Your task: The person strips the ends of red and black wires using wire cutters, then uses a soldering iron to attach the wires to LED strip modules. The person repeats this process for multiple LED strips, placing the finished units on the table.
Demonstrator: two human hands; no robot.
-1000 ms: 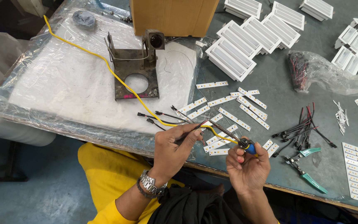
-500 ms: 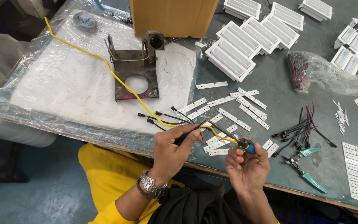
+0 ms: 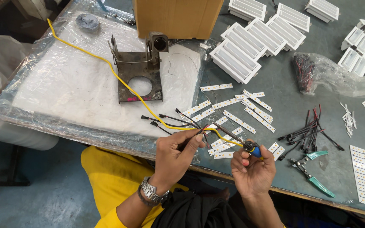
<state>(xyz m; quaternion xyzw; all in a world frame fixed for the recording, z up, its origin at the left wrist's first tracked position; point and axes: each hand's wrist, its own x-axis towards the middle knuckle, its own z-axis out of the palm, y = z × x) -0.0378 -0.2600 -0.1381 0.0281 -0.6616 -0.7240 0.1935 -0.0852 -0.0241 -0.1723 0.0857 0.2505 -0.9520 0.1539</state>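
Soldering iron: a blue-handled tool (image 3: 253,150) with a yellow cord, held at the near edge of the surface, its dark tip pointing left toward the wires.
Right hand: the right hand (image 3: 252,169) has its fingers clenched round the blue handle, thumb up against it.
Wires: thin black and red leads (image 3: 191,126) with small connectors, fanned out leftward over the plastic sheet.
Left hand: the left hand (image 3: 175,153) pinches the near ends of those leads between thumb and fingers; a metal watch sits on the wrist.
Meeting point: the tip and the pinched wire ends are just beside each other; whether they touch cannot be told.
Yellow cord: the cord (image 3: 106,63) runs from the tool across the metal bracket (image 3: 139,75) to the far left corner.
LED strips: short white strips (image 3: 238,121) lie scattered just beyond both hands.
Further out: a green-handled cutter (image 3: 314,177) and a loose bundle of leads (image 3: 307,131) to the right; white rectangular housings (image 3: 250,46) toward the far edge; a cardboard box (image 3: 177,17) behind the bracket.
Risk, burn: the left fingers sit very near the tip, so a small slip could likely scorch them.
Risk, cord: the cord drapes over the bracket; a snag there could tug the tip off its mark.
Risk, plastic: the sheet (image 3: 64,93) under the wires would probably melt if the tip dipped onto it.
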